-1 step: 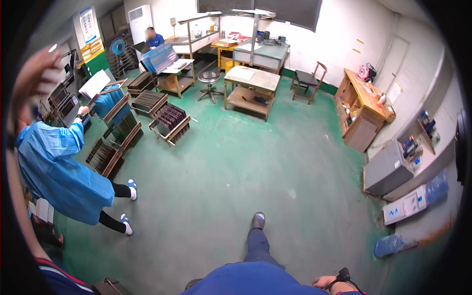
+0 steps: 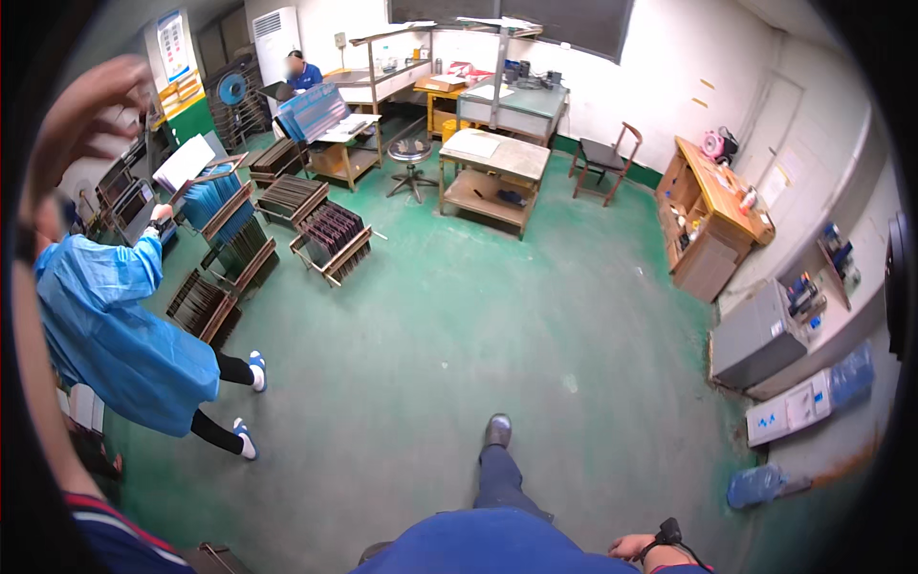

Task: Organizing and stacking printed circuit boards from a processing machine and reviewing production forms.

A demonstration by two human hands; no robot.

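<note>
My left hand [image 2: 100, 110] is raised at the upper left, close to the camera. Its fingers are bent and apart, and nothing shows between them. Low at the right, beside my blue shirt [image 2: 478, 545], hangs my right hand [image 2: 631, 547], with a dark strapped device [image 2: 667, 541] on its wrist. Its fingers are mostly turned away or hidden. Past my left arm stands a person in a light blue gown [image 2: 124, 325], one hand at a rack of blue panels [image 2: 215, 199]. Neither of my hands touches a rack or table.
Racks of dark panels [image 2: 330, 239] stand on the green floor [image 2: 421, 316] at the left. A small worktable [image 2: 492, 158], round stool [image 2: 409, 150] and chair [image 2: 607, 167] are farther back. A wooden cabinet [image 2: 712, 206] and grey cabinet [image 2: 760, 335] line the right. Another person [image 2: 304, 77] sits at the back.
My raised left hand has shifted slightly right, its fingers now bent and easier to make out. The room has slid slightly to the right in view. My right hand stays low.
</note>
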